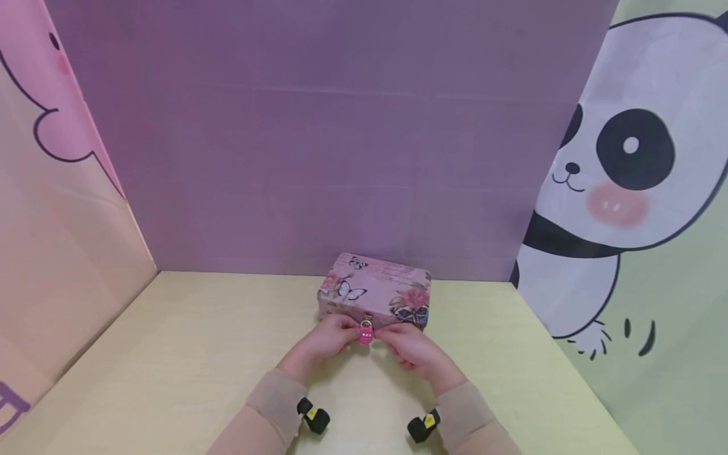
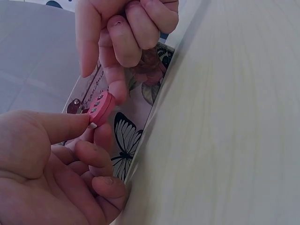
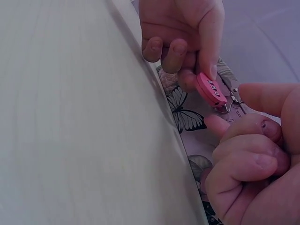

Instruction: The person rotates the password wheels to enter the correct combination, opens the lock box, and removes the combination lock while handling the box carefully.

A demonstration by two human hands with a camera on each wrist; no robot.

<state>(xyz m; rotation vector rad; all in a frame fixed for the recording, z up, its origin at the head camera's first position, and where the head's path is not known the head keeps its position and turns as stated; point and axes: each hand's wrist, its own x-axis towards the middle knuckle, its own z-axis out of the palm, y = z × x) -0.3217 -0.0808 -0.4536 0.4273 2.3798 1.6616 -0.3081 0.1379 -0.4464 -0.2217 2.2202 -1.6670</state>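
A pink combination padlock (image 1: 366,334) hangs by its shackle at the front clasp of a floral butterfly box (image 1: 378,284). My left hand (image 1: 327,338) pinches the padlock between thumb and forefinger at one end, its other fingers loosely bent. Number dials (image 3: 213,87) show on the padlock's edge in the right wrist view. On the other side is my right hand (image 1: 415,347), its index finger reaching to the padlock. The right thumb (image 3: 262,97) stands apart from that finger, and the remaining right fingers are curled with nothing visible in them.
The box stands on a pale wooden table (image 1: 227,328), near its back edge, before a purple backdrop (image 1: 313,158). A panda-print cloth (image 1: 631,189) hangs at the right, and a pink cartoon cloth (image 1: 62,221) at the left. Each wrist wears a small black camera.
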